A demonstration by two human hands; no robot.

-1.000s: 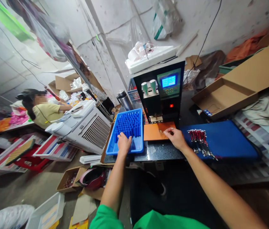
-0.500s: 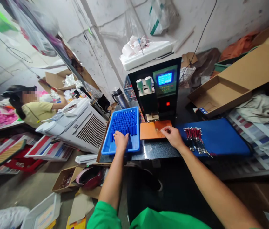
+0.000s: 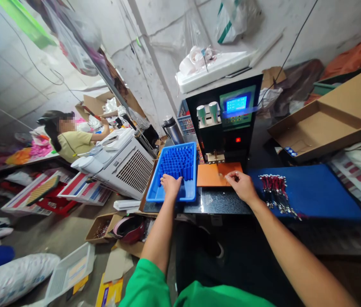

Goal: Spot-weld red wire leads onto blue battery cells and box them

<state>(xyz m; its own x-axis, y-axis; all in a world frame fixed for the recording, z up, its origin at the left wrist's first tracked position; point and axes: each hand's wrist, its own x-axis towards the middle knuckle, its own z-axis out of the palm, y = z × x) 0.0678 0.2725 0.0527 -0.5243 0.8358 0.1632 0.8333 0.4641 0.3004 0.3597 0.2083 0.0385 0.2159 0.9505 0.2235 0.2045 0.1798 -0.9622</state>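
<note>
Blue cylinders [image 3: 185, 171] stand upright in packed rows in a blue plastic tray [image 3: 186, 193], toward its far end, with part of the tray floor bare in front of them. The left hand [image 3: 170, 187] reaches over the tray, thumb and fingers spread apart, tips at the near cylinders. Just right of the tray lies an orange board [image 3: 209, 175]. At its right edge is the right hand [image 3: 241, 184], thumb and forefinger closed together; whatever may be between them is too small and blurred to tell. Both tray and board rest on a dark speckled surface [image 3: 210, 202].

Behind the board stands a black bench machine [image 3: 247, 153] with a lit blue display [image 3: 236, 103], a red light and two green-topped cylinders; white foam packaging [image 3: 215, 70] lies on top. To the right, red and black wire leads [image 3: 274, 192] lie bunched on a blue mat [image 3: 324, 187], near an open cardboard box [image 3: 317, 123]. A steel flask [image 3: 173, 130] stands behind the tray, and farther left are an air cooler [image 3: 132, 170] and a person in yellow [image 3: 74, 144].
</note>
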